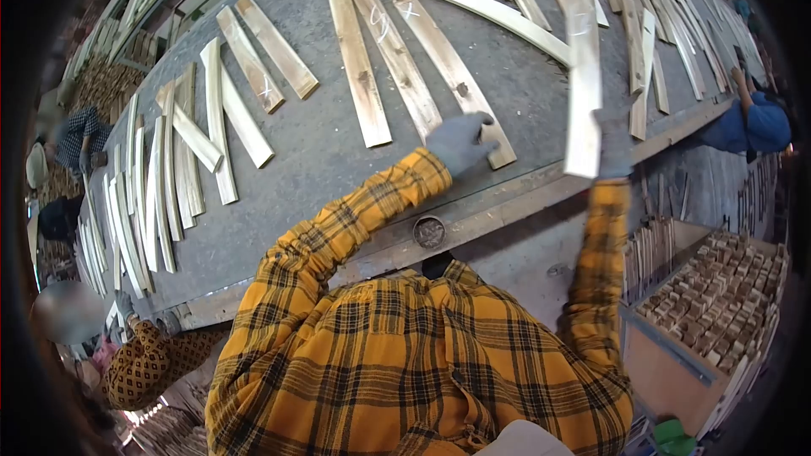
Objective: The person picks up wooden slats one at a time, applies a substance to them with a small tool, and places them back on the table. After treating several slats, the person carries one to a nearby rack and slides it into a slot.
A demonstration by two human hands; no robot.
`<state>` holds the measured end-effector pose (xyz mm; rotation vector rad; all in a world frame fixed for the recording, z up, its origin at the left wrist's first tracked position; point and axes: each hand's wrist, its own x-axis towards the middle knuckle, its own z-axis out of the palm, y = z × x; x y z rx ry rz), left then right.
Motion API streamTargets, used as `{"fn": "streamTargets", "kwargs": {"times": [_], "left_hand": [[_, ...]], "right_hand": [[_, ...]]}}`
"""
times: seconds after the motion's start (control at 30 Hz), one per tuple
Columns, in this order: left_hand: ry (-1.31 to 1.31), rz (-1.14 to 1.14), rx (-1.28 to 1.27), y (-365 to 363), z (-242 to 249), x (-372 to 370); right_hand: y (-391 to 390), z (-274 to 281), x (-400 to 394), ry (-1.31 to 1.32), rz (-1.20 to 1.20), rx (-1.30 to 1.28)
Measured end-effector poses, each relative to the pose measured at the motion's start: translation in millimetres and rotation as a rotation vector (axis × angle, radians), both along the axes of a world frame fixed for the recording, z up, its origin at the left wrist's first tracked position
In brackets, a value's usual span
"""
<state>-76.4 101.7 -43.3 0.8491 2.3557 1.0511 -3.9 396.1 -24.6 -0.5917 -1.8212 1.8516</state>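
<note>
My left hand point(461, 143), in a grey glove, is at the near end of a wooden board point(443, 55) chalked with an X. Its fingers are apart and slightly curved, overlapping the board's edge. Just left of it lies a second board point(395, 57) with a chalk mark, and beyond that a plain knotty board point(358, 67). My right hand point(614, 145), also gloved, is closed round the near end of a pale wooden slat point(583, 76). This slat points away from me across the table and overlaps a long, curved pale strip point(481, 7).
The grey table point(312, 148) has a wooden front edge carrying a small round cup point(429, 232). Many slats point(156, 186) lie at left, more point(667, 17) at right. A crate of wood pieces point(710, 295) stands lower right. Other people point(156, 363) work around the table.
</note>
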Motion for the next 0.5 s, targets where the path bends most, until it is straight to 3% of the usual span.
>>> {"fn": "streamTargets", "kwargs": {"times": [0.03, 0.07, 0.1, 0.13, 0.23, 0.3, 0.37, 0.43, 0.5], "left_hand": [[0.109, 0.043, -0.027, -1.3, -12.9, -12.9], [0.246, 0.039, -0.052, -4.4, -25.0, -25.4], [0.385, 0.034, -0.078, -9.0, -36.5, -39.5], [0.522, 0.027, -0.106, -13.3, -44.0, -51.7], [0.738, -0.154, -0.235, -23.4, -63.2, -86.4], [0.755, -0.132, -0.158, -36.9, -78.6, -102.3], [0.736, -0.096, -0.158, -55.8, -87.1, -110.6], [0.757, -0.030, -0.079, -84.4, -98.0, -115.2], [0.766, -0.032, -0.132, -120.1, -99.0, -112.5]], "right_hand": [[32.6, 11.9, -12.8, -0.138, 0.053, -0.065], [50.8, 19.2, -30.7, -0.225, -0.139, 0.174], [76.2, 22.5, -44.6, -0.356, -0.285, 0.827], [72.2, 35.2, -54.2, -0.338, -0.355, 0.909], [23.4, 26.7, -92.7, -0.209, -0.162, 1.031], [-28.0, 2.0, -104.4, -0.284, 0.196, 0.888], [-65.7, -36.6, -118.8, -0.472, 0.428, 1.061], [-138.2, -1.7, -111.5, -0.919, 0.491, 1.154], [-144.5, -32.6, -91.2, -0.697, 0.358, 1.294]]}}
